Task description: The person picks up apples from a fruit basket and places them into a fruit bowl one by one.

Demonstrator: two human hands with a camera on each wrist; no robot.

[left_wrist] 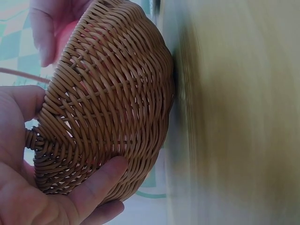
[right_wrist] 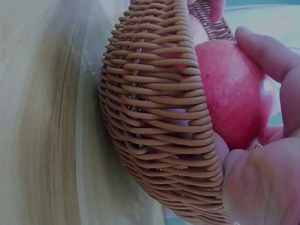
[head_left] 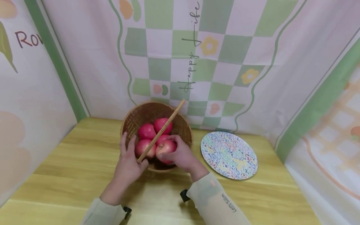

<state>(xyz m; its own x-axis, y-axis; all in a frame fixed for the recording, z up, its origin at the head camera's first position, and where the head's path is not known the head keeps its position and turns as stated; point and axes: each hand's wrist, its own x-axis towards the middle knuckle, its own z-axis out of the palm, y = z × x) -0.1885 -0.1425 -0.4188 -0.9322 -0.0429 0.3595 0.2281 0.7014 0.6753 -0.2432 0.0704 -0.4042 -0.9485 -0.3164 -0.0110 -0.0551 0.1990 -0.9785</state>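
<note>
A brown wicker basket holds several red apples, and its thin handle slants across the opening. My left hand grips the basket's near left side; in the left wrist view its thumb lies at the rim beside the handle's end and its fingers spread over the woven outside. Reaching into the basket at the near right, my right hand holds one apple between thumb and fingers. The right wrist view shows that apple level with the rim, partly hidden behind the weave.
A round plate with a multicoloured speckled pattern lies right of the basket on the wooden table. Behind the table hangs a green-and-white checked cloth. Printed cloths also close off the left and right sides.
</note>
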